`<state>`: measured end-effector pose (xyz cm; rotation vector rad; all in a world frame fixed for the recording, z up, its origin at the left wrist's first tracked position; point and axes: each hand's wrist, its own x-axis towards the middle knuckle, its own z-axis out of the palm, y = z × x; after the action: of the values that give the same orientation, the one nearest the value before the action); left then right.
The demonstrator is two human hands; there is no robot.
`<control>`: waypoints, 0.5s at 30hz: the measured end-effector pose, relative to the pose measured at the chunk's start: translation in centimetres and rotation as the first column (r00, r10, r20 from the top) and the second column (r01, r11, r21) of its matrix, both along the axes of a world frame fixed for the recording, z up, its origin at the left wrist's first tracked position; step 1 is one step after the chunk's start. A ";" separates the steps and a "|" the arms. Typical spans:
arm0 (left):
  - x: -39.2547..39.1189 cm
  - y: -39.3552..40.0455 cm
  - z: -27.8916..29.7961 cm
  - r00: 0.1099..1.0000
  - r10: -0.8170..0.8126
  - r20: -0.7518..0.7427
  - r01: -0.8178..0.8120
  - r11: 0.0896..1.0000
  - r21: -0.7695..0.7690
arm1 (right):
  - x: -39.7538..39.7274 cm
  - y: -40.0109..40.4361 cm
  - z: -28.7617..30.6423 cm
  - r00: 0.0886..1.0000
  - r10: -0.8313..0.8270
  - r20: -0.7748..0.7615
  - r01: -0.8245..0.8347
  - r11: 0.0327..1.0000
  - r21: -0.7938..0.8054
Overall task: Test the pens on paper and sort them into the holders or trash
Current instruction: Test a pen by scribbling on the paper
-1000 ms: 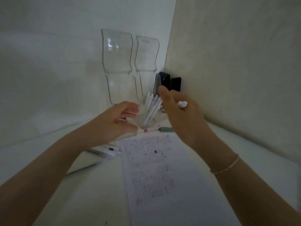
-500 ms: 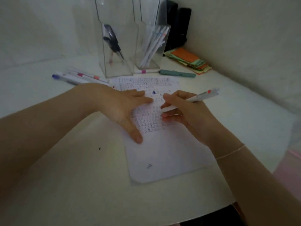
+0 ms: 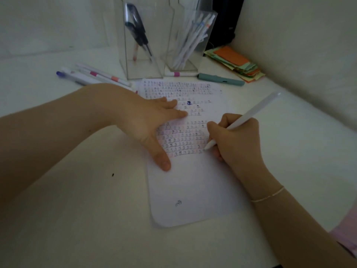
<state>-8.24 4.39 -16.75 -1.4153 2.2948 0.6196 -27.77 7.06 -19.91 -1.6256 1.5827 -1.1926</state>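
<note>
A white sheet of paper (image 3: 193, 190) covered with rows of small marks lies on the desk. My left hand (image 3: 152, 122) presses flat on its left side, fingers spread. My right hand (image 3: 235, 138) grips a white pen (image 3: 251, 116), whose tip touches the paper at the right end of the marked rows. Behind the paper stand two clear holders: the left holder (image 3: 143, 55) has scissors in it, the right holder (image 3: 185, 43) has several white pens. Loose pens (image 3: 92, 76) lie at the left of the holders.
A teal pen (image 3: 220, 79) and a white pen with a pink band (image 3: 179, 74) lie in front of the right holder. A stack of coloured paper slips (image 3: 235, 60) sits at the back right, by a dark object (image 3: 224, 20). A wall rises on the right.
My view dropped from the holders to the paper. My left hand moved down flat onto the sheet. My right hand brought the pen from the holders to the paper, tip now touching it.
</note>
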 end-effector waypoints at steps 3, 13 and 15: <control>0.0 0.0 0.1 1.000 0.001 0.005 -0.001 1.000 0.004 | 0.1 0.0 0.0 1.000 0.005 -0.006 -0.005 1.000 0.009; -0.2 0.2 0.3 1.000 0.006 0.008 -0.006 1.000 0.005 | -0.2 -0.4 -0.3 0.998 -0.022 -0.067 0.018 0.998 -0.054; -0.1 0.2 0.3 1.000 -0.004 0.007 0.004 1.000 0.005 | -0.2 -0.5 -0.4 0.998 -0.017 -0.056 0.014 0.998 -0.055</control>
<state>-8.37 4.58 -16.45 -1.4085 2.2888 0.6177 -27.93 6.56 -20.32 -1.6979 1.6134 -1.2175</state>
